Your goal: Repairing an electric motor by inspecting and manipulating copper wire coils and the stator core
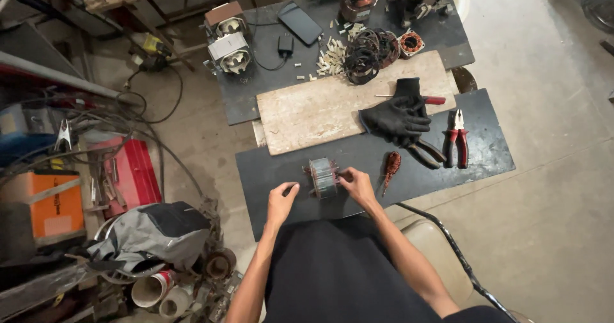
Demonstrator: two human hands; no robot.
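A small grey laminated metal motor core [323,177] stands on the near edge of the black board [448,169]. The right hand [358,185] pinches its right side with closed fingers; the left hand [281,198] touches its left side, fingers curled. Right of the core lies a brown-handled screwdriver [391,166], farther right red pliers [456,137]. Behind the core, black gloves [400,115] rest on a wooden plank [307,115].

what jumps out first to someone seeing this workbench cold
Both hands, the left hand and right hand, close on a small metal stator core on the dark board at the near edge. Right of it lie black gloves and red-handled pliers. To the far left sits a red toolbox amid tangled cables.
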